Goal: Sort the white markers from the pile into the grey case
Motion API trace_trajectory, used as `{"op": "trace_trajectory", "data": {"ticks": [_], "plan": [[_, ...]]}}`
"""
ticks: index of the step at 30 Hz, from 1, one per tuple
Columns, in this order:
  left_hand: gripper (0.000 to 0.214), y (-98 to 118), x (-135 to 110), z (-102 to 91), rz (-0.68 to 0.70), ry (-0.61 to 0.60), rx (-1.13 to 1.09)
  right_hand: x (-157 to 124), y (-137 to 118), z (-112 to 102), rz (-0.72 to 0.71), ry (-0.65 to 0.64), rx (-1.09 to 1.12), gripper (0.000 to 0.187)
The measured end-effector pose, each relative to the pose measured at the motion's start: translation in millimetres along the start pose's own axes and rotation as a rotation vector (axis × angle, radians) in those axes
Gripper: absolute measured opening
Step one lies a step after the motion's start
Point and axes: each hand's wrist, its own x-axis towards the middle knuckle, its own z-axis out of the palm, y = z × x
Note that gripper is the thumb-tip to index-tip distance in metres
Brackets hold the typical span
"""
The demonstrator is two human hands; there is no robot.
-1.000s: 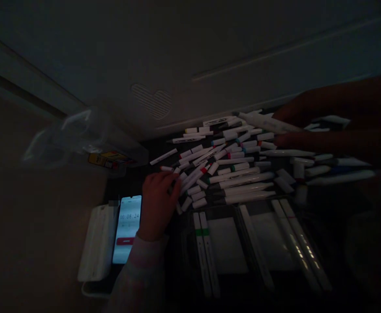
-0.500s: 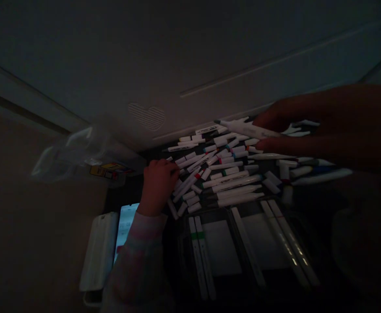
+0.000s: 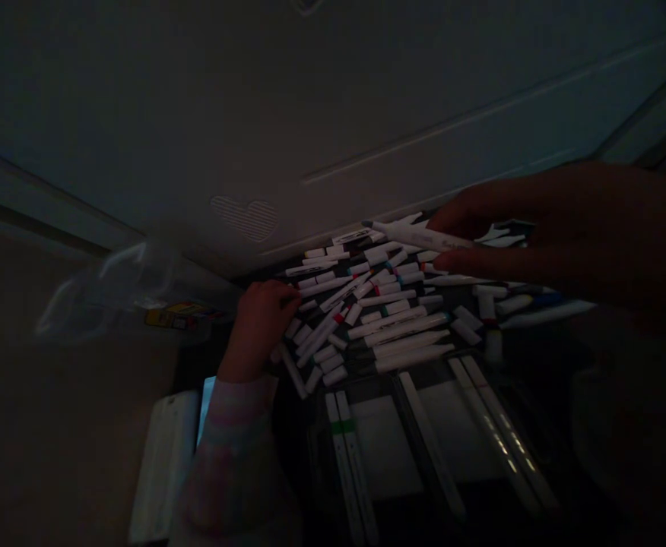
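Observation:
The scene is dim. My right hand [image 3: 515, 228] pinches a white marker [image 3: 424, 237] between thumb and fingers, its grey tip pointing left, above a heap of markers. At the heap's left edge is my left hand [image 3: 258, 323], its fingers curled and pressed together beside some loose caps and pens. Whatever those fingers hold, if anything, is hidden. White markers [image 3: 407, 330] and loose caps [image 3: 333, 365] with coloured bands lie jumbled between the hands. Nearer to me, a dark case [image 3: 384, 497] holds several white markers [image 3: 353, 463] standing in rows, two with green bands.
A clear plastic container [image 3: 99, 304] with a yellow label stands at the left. A white box [image 3: 165, 463] lies below it, next to a lit phone [image 3: 206, 403] partly covered by my sleeve. A pale panelled surface [image 3: 333, 106] with a heart relief rises behind the heap.
The view has shifted slightly, so the heap sits a little lower and further left. My right hand still holds the marker. My left sleeve now covers more of the phone.

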Motion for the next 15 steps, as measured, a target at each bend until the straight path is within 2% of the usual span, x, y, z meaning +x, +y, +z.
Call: {"op": "trace_trajectory", "data": {"ticks": [4,7,10,15], "plan": [[0.021,-0.9,-4.7,-3.0,-0.004,-0.076,-0.005,0.8,-0.8,0.5,0.005,0.000,0.001,0.049],[0.020,1.6,-5.3,1.0,0.020,-0.074,0.043,1.5,-3.4,0.6,0.038,-0.025,0.036,0.048],[0.019,3.5,-4.4,6.2,0.031,-0.073,0.097,2.3,-5.2,0.5,0.028,-0.036,0.033,0.040],[0.017,2.8,-3.3,10.5,0.049,-0.059,0.112,2.9,-6.7,-1.3,0.009,-0.046,0.044,0.039]]}}
